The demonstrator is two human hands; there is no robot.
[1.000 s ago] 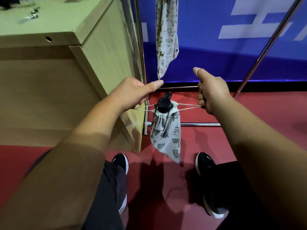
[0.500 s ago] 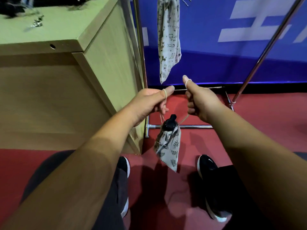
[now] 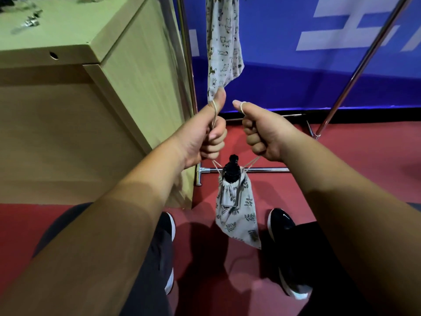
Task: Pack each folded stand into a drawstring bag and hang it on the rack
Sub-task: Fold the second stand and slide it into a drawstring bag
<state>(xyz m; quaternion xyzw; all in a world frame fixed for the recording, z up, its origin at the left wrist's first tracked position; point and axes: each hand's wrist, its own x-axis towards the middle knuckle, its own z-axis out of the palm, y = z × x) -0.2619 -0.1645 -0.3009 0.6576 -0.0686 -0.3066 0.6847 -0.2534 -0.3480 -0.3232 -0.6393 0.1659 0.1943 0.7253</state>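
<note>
Both fists curl tight on the drawstrings, left hand [image 3: 205, 137] and right hand [image 3: 262, 133], leaf-print bag [image 3: 239, 215] dangling between, black stand [image 3: 231, 171] poking out.

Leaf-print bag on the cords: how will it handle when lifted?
Probably floppy: the leaf-print bag droops to a limp corner. Likely swings, hanging only by cords from left hand and right hand. Black stand pokes out the mouth, so may slip.
</note>
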